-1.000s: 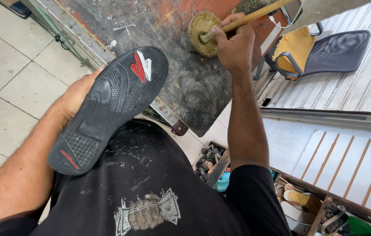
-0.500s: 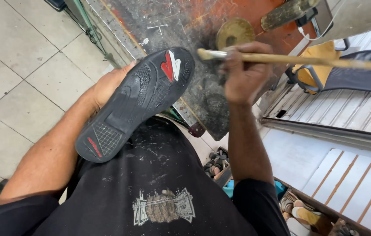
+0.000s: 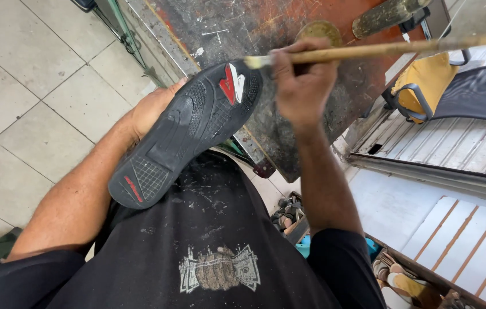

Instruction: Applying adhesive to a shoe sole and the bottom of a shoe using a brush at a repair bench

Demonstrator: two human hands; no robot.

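Note:
My left hand (image 3: pixel 152 107) grips a dark shoe (image 3: pixel 183 131) from behind, its black sole with a red and white mark turned up toward me. My right hand (image 3: pixel 303 83) is closed around a long wooden-handled brush (image 3: pixel 380 50). The pale bristle tip of the brush rests at the toe edge of the sole. A small round tin (image 3: pixel 318 30) with yellowish contents sits on the stained work board (image 3: pixel 289 126) just beyond my right hand.
Pale floor tiles (image 3: pixel 42 97) lie to the left. A yellow and dark chair (image 3: pixel 449 91) stands at the right on ribbed metal flooring. Below the board are small jars (image 3: pixel 286 209) and a box of shoes (image 3: pixel 403 283). A worn tool handle (image 3: pixel 386 16) lies on the board.
My right hand lifted the brush from the tin and brought its tip over to the toe of the sole. My left hand raised the shoe toward the board.

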